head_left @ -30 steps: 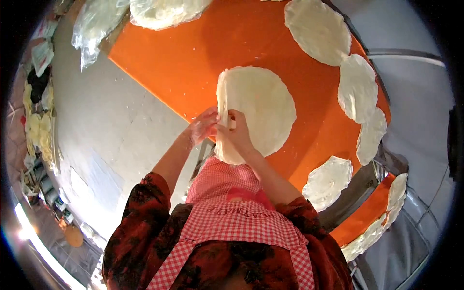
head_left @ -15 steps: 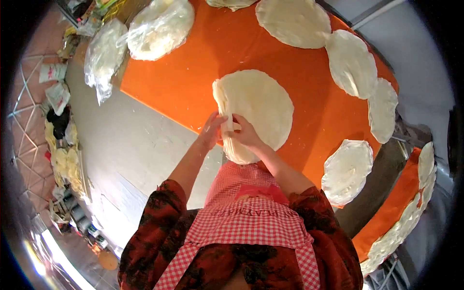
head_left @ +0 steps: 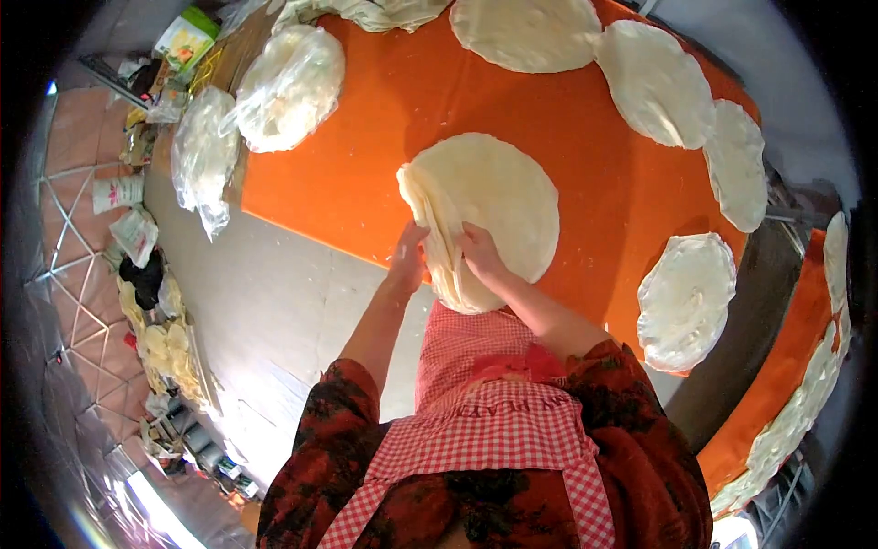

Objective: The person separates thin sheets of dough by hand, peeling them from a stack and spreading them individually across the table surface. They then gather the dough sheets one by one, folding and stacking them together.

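A stack of thin, round, pale dough sheets (head_left: 503,197) lies at the near edge of the orange table, its left side lifted and folded over in layers. My left hand (head_left: 408,258) is at the outer left edge of that fold, fingers closed on the layers. From the right, my right hand (head_left: 481,252) pinches the inner side of the same fold, thumb and fingers bent. The fingertips are partly hidden by the dough. The stack's lower edge reaches the red checked apron (head_left: 476,352).
The orange tabletop (head_left: 384,119) carries more round dough sheets (head_left: 526,32) along its far and right edges. Plastic-wrapped dough (head_left: 291,87) sits at the far left, beside another plastic bag (head_left: 203,160). A second orange surface (head_left: 759,393) with dough stands at the right.
The folded layers at the left of the stack have spread wider and stand up more. My right hand has shifted slightly right and down. The camera view has tilted.
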`<action>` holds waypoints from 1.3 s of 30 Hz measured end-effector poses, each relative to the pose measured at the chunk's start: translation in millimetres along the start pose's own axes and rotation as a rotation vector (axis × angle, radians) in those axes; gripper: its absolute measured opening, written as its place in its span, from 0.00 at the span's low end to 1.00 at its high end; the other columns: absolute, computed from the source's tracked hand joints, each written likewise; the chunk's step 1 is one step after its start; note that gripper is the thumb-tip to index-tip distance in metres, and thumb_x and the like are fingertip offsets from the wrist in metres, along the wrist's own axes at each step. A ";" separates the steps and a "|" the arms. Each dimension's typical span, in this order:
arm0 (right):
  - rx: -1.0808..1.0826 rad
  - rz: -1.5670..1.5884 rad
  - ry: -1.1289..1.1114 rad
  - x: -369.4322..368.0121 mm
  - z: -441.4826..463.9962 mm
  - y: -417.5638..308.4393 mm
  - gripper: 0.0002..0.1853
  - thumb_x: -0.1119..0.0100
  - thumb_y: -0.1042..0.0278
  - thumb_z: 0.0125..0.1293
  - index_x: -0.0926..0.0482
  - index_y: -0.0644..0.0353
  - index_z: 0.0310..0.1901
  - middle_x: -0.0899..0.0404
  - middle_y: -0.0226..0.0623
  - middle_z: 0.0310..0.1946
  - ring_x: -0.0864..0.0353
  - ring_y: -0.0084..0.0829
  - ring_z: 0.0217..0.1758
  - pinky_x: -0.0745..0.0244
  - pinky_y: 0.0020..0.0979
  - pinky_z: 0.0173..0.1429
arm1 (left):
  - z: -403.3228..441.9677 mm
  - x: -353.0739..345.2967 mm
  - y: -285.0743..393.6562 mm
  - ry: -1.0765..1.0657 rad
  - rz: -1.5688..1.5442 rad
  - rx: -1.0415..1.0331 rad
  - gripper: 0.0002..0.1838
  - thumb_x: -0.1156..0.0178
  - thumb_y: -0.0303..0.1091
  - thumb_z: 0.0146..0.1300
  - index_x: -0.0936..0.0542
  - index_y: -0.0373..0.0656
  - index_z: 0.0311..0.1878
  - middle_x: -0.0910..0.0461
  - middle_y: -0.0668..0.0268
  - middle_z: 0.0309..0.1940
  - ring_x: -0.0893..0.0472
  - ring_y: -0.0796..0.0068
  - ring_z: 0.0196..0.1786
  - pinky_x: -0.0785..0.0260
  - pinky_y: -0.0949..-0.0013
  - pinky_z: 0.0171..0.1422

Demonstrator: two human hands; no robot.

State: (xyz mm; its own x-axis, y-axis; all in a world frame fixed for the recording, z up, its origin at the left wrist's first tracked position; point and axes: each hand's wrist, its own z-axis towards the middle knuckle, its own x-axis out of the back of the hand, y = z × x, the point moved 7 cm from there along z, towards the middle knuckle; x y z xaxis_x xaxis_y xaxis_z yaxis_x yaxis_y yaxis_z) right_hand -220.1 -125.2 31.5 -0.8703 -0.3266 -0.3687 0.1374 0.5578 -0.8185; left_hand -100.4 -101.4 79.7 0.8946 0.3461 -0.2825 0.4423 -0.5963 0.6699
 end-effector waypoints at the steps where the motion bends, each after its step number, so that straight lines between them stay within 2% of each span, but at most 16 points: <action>1: 0.009 -0.068 0.054 1.1 -0.9 0.8 0.13 0.50 0.63 0.66 0.24 0.65 0.43 0.21 0.35 0.34 0.24 0.22 0.36 0.26 0.28 0.43 | 1.8 -3.3 0.2 0.015 0.036 0.004 0.30 0.45 0.41 0.59 0.37 0.42 0.64 0.28 0.59 0.55 0.25 0.64 0.55 0.29 0.59 0.55; 5: 0.036 -0.002 0.154 -11.0 -18.4 -37.4 0.11 0.45 0.63 0.62 0.24 0.63 0.37 0.23 0.32 0.27 0.25 0.22 0.31 0.28 0.29 0.34 | 8.6 -0.9 2.5 -0.001 0.267 -0.145 0.28 0.46 0.37 0.59 0.36 0.36 0.62 0.23 0.56 0.47 0.22 0.64 0.50 0.27 0.61 0.52; 7: -0.087 -0.362 0.218 -5.9 -7.6 -12.0 0.11 0.42 0.62 0.59 0.23 0.62 0.36 0.24 0.31 0.26 0.26 0.22 0.31 0.28 0.30 0.32 | 28.1 16.4 -11.6 -0.064 0.198 -0.137 0.27 0.44 0.32 0.55 0.34 0.36 0.59 0.23 0.58 0.41 0.21 0.68 0.42 0.25 0.65 0.46; 8: -0.151 -0.145 0.177 -16.9 -22.3 -36.9 0.11 0.40 0.61 0.57 0.22 0.60 0.36 0.24 0.32 0.25 0.26 0.24 0.30 0.28 0.31 0.32 | 22.8 11.7 -5.7 -0.017 0.183 -0.102 0.24 0.46 0.30 0.55 0.32 0.36 0.57 0.22 0.59 0.40 0.20 0.68 0.39 0.24 0.67 0.43; 12: 0.036 -0.565 0.229 -24.4 -25.2 -54.3 0.18 0.43 0.59 0.57 0.23 0.67 0.41 0.21 0.51 0.33 0.20 0.45 0.35 0.26 0.38 0.42 | 13.3 5.2 -1.5 -0.154 -0.032 0.005 0.26 0.50 0.27 0.58 0.35 0.38 0.62 0.27 0.58 0.53 0.26 0.63 0.56 0.30 0.62 0.59; 16: 0.216 -0.975 0.163 -59.8 -26.7 -49.7 0.21 0.43 0.57 0.56 0.22 0.67 0.43 0.22 0.53 0.40 0.23 0.48 0.46 0.28 0.40 0.51 | -0.2 36.7 1.4 -0.235 -0.092 0.078 0.25 0.50 0.29 0.62 0.38 0.37 0.64 0.30 0.58 0.57 0.28 0.63 0.60 0.33 0.60 0.63; 18: 0.036 -0.867 0.298 -61.9 -20.0 -41.0 0.21 0.43 0.56 0.56 0.22 0.67 0.43 0.23 0.53 0.43 0.25 0.47 0.50 0.29 0.40 0.55 | -8.6 26.4 13.6 -0.333 -0.099 0.081 0.24 0.50 0.29 0.63 0.38 0.36 0.63 0.30 0.58 0.57 0.28 0.63 0.59 0.32 0.59 0.62; 21: 0.451 -1.278 0.243 -92.0 -16.3 -22.9 0.21 0.42 0.56 0.55 0.22 0.67 0.43 0.23 0.51 0.46 0.26 0.45 0.53 0.31 0.40 0.57 | 14.3 67.0 -12.9 -0.372 -0.155 0.154 0.22 0.48 0.30 0.66 0.37 0.40 0.63 0.28 0.58 0.55 0.26 0.66 0.56 0.29 0.59 0.58; 26: 0.005 -0.495 0.478 -57.8 -12.4 -5.3 0.21 0.39 0.55 0.55 0.21 0.66 0.43 0.23 0.52 0.44 0.24 0.46 0.48 0.29 0.42 0.54 | 9.7 72.0 3.9 -0.375 -0.038 0.116 0.22 0.46 0.32 0.63 0.35 0.41 0.60 0.27 0.61 0.52 0.25 0.66 0.53 0.28 0.58 0.56; 29: -0.066 -0.904 0.404 -88.4 -8.8 -17.6 0.16 0.42 0.63 0.56 0.24 0.67 0.41 0.22 0.51 0.39 0.22 0.48 0.43 0.27 0.42 0.50 | 0.0 68.2 14.3 -0.276 0.327 0.161 0.18 0.48 0.32 0.62 0.31 0.38 0.55 0.25 0.61 0.44 0.23 0.68 0.47 0.27 0.64 0.50; 31: 0.191 -1.165 0.508 -105.9 0.1 -14.4 0.13 0.44 0.66 0.54 0.25 0.67 0.38 0.22 0.51 0.37 0.22 0.49 0.41 0.27 0.42 0.49 | 16.8 78.2 8.3 -0.319 0.427 0.136 0.17 0.47 0.32 0.60 0.29 0.37 0.52 0.24 0.61 0.42 0.23 0.70 0.45 0.27 0.64 0.47; 33: 0.292 -0.999 0.616 -99.5 5.6 -33.5 0.10 0.46 0.70 0.51 0.26 0.66 0.34 0.22 0.52 0.38 0.24 0.51 0.38 0.27 0.42 0.46 | 50.4 127.4 9.5 -0.249 0.368 0.056 0.15 0.45 0.30 0.55 0.27 0.36 0.46 0.24 0.62 0.41 0.24 0.71 0.43 0.28 0.64 0.45; 35: 0.268 -0.832 0.716 -62.6 -8.9 -69.0 0.09 0.47 0.70 0.52 0.25 0.66 0.34 0.21 0.46 0.34 0.23 0.44 0.35 0.26 0.39 0.43 | 65.7 158.5 60.8 -0.360 0.468 -0.317 0.15 0.45 0.29 0.54 0.28 0.37 0.45 0.24 0.64 0.39 0.24 0.72 0.43 0.28 0.67 0.45; 36: 0.257 -0.741 0.750 -49.9 -21.8 -84.3 0.09 0.47 0.71 0.52 0.24 0.65 0.34 0.20 0.43 0.32 0.23 0.41 0.34 0.25 0.37 0.42 | 82.3 191.7 79.8 -0.314 0.551 -0.296 0.15 0.45 0.30 0.54 0.28 0.37 0.46 0.24 0.64 0.40 0.24 0.72 0.44 0.28 0.67 0.46; 37: 0.472 0.022 0.626 -36.8 -54.8 -92.4 0.09 0.46 0.71 0.52 0.22 0.65 0.33 0.22 0.31 0.27 0.24 0.28 0.31 0.25 0.31 0.35 | 98.4 224.9 99.0 -0.270 0.633 -0.272 0.16 0.45 0.30 0.54 0.29 0.38 0.46 0.25 0.64 0.40 0.24 0.73 0.44 0.28 0.67 0.47; 39: 0.223 -0.044 0.892 34.6 -105.5 -52.8 0.09 0.43 0.69 0.53 0.20 0.63 0.34 0.24 0.29 0.27 0.25 0.21 0.29 0.27 0.25 0.29 | 88.8 245.2 128.3 -0.193 0.480 -0.044 0.16 0.45 0.31 0.54 0.29 0.40 0.47 0.25 0.65 0.41 0.24 0.72 0.45 0.28 0.66 0.50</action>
State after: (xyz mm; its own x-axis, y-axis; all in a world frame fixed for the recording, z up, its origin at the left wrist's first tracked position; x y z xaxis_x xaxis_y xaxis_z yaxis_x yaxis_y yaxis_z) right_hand -307.4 -85.5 108.5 -0.9064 0.4173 0.0655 0.1027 0.3681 -0.9241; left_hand 181.3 -157.3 35.4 0.9933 -0.1011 -0.0552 -0.0199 -0.6228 0.7822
